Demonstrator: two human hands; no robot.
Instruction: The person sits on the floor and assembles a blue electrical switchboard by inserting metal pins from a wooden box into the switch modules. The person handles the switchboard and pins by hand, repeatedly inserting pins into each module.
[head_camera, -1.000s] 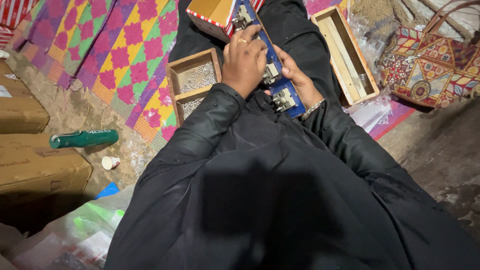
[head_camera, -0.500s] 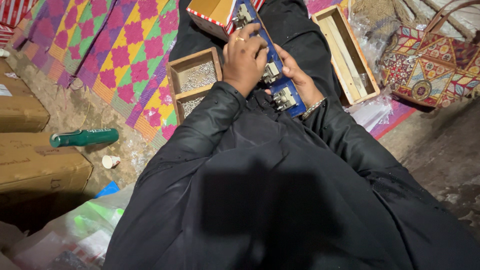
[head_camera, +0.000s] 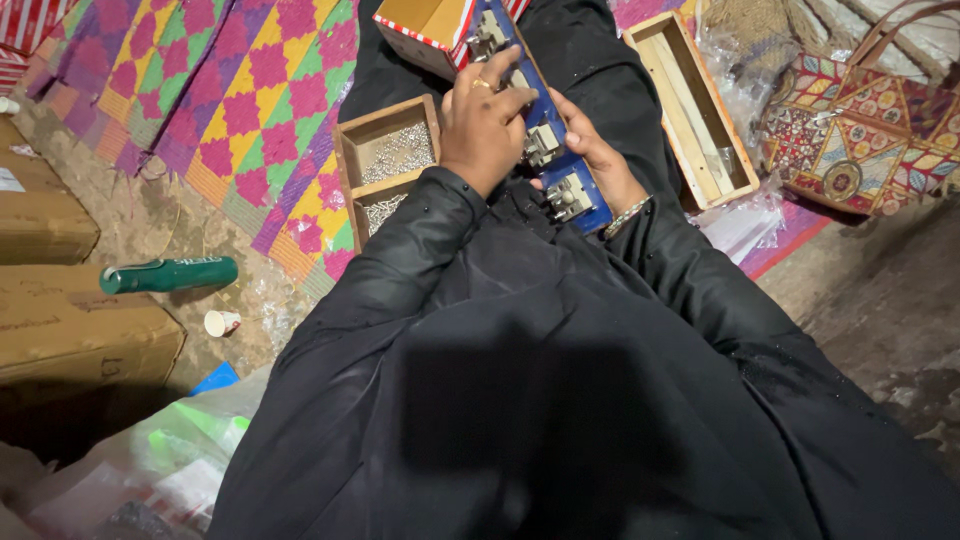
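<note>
Left hand (head_camera: 487, 125) curled palm-down, right hand (head_camera: 598, 160) just beside, fingers bent.

2 brown cardboard boxes (head_camera: 60, 300) sit at far left; a red-and-white striped open carton (head_camera: 425, 30) lies top centre.

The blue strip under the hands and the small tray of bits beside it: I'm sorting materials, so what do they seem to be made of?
The blue strip looks like painted or coated rigid board, possibly metal; its flat glossy blue face carries silvery metal-looking fittings. The left hand rests on it and the right hand supports it. The small tray looks like bare pale wood, and its contents glint like small metal pieces.
</note>
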